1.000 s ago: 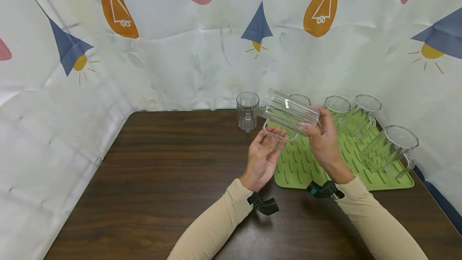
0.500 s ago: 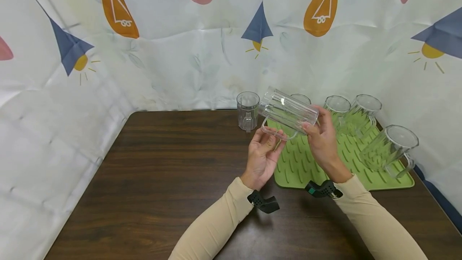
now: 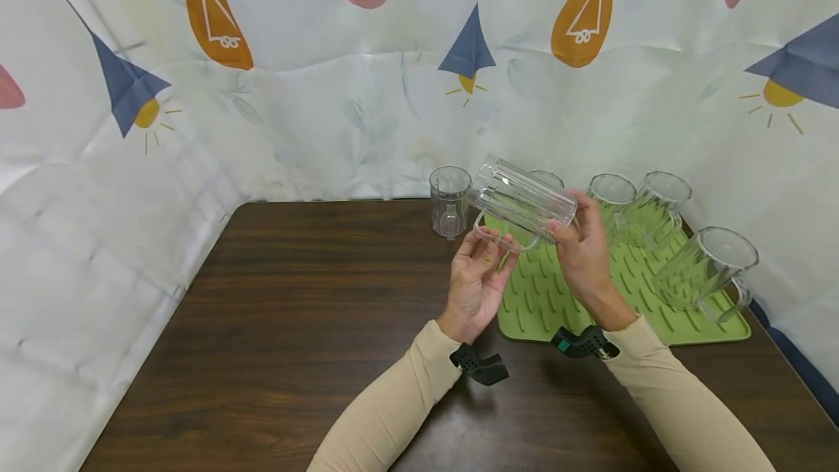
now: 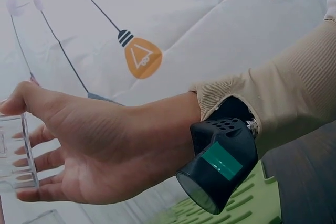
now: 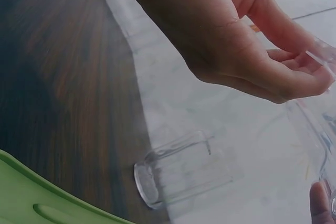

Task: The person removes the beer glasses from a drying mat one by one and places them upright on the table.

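Mugs (image 3: 524, 197): 6 | left hand (image 3: 478, 284), right hand (image 3: 586, 261): gripping 1 | green mat (image 3: 537, 304): 1

Table (image 3: 262, 312), left side: passable. Obstructions: standing mug (image 3: 449, 199) near the raised mug (image 3: 524, 197); three mugs (image 3: 708, 268) right of the right hand (image 3: 585, 261).

A clear, ribbed mug (image 3: 521, 197) hangs tilted in the air, one end in the grip of the right hand (image 3: 583, 253), the other slanting up above the left hand (image 3: 477, 284), whose thumb and fingers pinch its underside handle.
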A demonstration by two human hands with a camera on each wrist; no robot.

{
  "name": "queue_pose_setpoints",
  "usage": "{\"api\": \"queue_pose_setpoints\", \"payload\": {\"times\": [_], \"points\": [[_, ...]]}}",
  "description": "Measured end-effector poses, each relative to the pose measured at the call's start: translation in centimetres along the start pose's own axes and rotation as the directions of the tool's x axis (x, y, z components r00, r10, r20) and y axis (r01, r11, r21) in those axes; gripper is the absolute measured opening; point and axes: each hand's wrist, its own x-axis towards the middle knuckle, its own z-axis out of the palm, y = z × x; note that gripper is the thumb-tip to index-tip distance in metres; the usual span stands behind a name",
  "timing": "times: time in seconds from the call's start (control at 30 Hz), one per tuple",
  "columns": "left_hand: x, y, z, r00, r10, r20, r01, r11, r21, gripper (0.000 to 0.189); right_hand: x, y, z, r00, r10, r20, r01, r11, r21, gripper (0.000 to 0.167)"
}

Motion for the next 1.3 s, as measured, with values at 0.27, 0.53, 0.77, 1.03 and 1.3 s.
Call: {"api": "queue_pose_setpoints", "payload": {"times": [0.27, 0.53, 0.77, 1.03, 1.3], "points": [[-0.1, 0.2, 0.2, 1.0, 0.013, -0.013, -0.012, 1.0, 0.02, 0.015, 0.1, -0.1, 0.1, 1.0, 0.027, 0.004, -0.027, 0.997, -0.067, 0.052], [-0.1, 0.4, 0.5, 0.999, 0.029, -0.027, -0.028, 0.999, 0.036, 0.019, 0.1, -0.5, 0.0, 0.998, 0.062, 0.026, -0.057, 0.986, -0.154, 0.062], [0.1, 1.0, 0.6, 0.998, 0.061, -0.002, -0.061, 0.998, 0.025, 0.01, 0.0, -1.0, -0.5, 0.992, 0.087, 0.095, -0.066, 0.978, -0.199, 0.064], [0.4, 1.7, 1.0, 0.996, 0.088, 0.01, -0.089, 0.995, 0.044, 0.011, -0.2, -2.1, -1.4, 0.994, 0.066, 0.084, -0.038, 0.953, -0.3, 0.058], [1.1, 3.2, 1.0, 0.995, 0.096, 0.028, -0.098, 0.993, 0.062, 0.011, -0.4, -3.3, -3.8, 0.993, -0.027, 0.113, 0.064, 0.94, -0.335, 0.052]]}}
